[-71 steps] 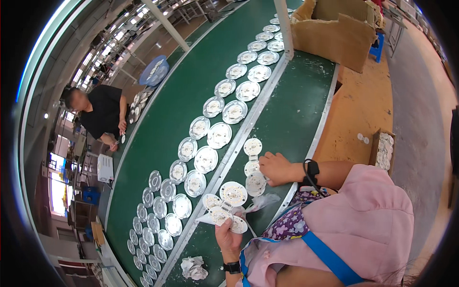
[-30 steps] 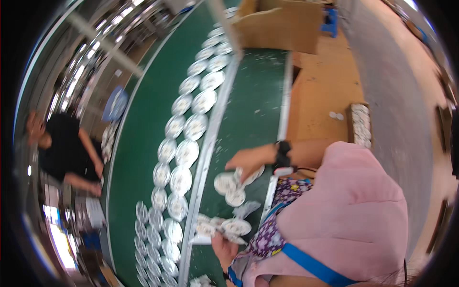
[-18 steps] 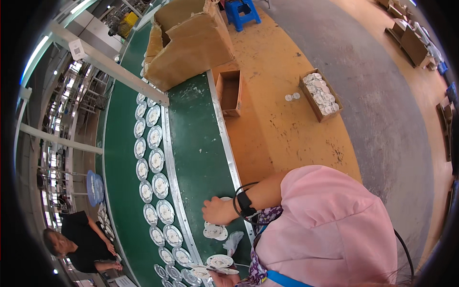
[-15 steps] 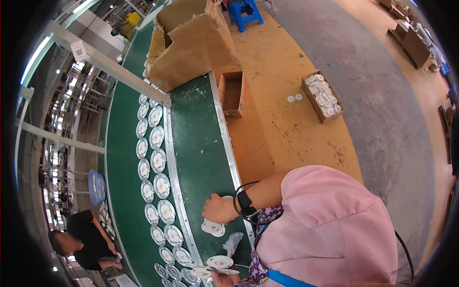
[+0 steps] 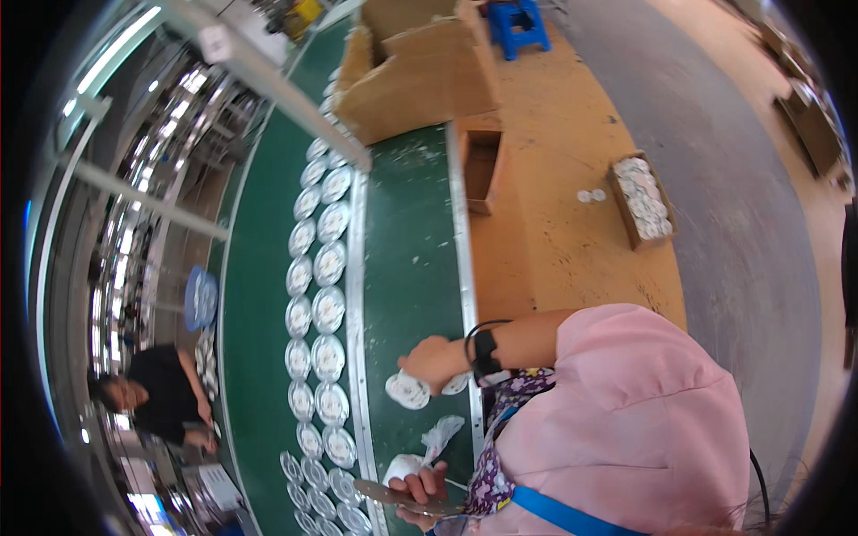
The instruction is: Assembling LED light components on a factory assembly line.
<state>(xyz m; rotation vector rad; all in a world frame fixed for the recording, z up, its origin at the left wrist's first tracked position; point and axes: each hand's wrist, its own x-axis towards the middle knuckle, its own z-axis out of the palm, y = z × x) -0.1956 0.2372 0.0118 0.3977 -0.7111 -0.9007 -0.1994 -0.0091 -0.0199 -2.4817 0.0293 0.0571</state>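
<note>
My right hand [image 5: 435, 362] is over the green bench, its fingers curled at the edge of a thin, round white disc [image 5: 408, 391] with small marks and holes, perhaps a lamp board. Another white disc [image 5: 456, 384] shows partly behind that hand. Lower down, my left hand [image 5: 422, 489] is closed around thin discs; one of them [image 5: 389, 494] is seen nearly edge-on. A white disc [image 5: 404, 467] lies beyond its fingers, partly hidden by them. Between the hands rests a crumpled clear plastic bag [image 5: 442, 435].
Along the green belt [image 5: 255, 268] run rows of round silvery housings [image 5: 329, 311] with white centres. A torn cardboard box [image 5: 420, 80] stands at the far end. Beside the bench are an open carton [image 5: 483, 170] and a carton of white discs [image 5: 642, 201]. Across the belt, a person [image 5: 161, 393] works.
The view has shifted. My right hand has drawn back slightly with the disc at its fingers. The discs in my left hand, fanned out before, have turned nearly edge-on.
</note>
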